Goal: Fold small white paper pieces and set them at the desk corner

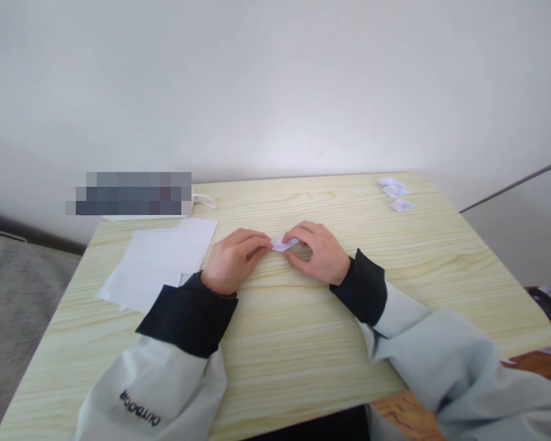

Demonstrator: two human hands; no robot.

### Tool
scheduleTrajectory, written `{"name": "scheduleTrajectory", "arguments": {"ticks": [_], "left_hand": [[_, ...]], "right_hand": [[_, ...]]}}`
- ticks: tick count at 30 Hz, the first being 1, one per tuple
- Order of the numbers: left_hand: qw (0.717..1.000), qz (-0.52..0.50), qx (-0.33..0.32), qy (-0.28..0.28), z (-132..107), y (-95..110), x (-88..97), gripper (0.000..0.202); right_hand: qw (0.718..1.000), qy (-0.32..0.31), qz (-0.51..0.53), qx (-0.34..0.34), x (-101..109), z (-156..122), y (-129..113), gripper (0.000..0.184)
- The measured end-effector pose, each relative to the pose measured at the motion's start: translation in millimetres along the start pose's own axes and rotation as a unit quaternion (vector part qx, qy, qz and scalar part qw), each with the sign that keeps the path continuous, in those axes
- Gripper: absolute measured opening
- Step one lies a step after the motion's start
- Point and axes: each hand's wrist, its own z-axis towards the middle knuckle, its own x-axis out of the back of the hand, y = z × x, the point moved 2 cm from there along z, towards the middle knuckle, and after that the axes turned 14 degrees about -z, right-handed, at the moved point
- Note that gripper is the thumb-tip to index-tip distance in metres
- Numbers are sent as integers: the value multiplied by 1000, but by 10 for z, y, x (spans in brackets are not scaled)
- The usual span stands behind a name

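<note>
A small folded piece of white paper [283, 245] is held between my two hands, just above or on the wooden table. My left hand [233, 258] pinches its left end with thumb and fingertips. At its right end, my right hand [319, 252] grips the paper, index finger along the top and thumb at the near edge. The paper is flat and pointed in outline; its finer folds are too small to make out. Beside my left wrist lie several loose white sheets [160, 257], partly covered by my sleeve.
At the table's [275, 355] back right sit a few small folded paper pieces [403, 206]. A blurred-out object [133, 195] with a white cord [206, 199] stands at the back left. A white wall [275, 86] rises behind the table.
</note>
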Motion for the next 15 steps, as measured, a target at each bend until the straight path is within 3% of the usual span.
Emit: {"name": "scheduleTrajectory", "arguments": {"ticks": [15], "left_hand": [[997, 70, -14, 9, 10, 48, 11, 12]], "right_hand": [[995, 71, -67, 32, -42, -29, 82, 14]]}}
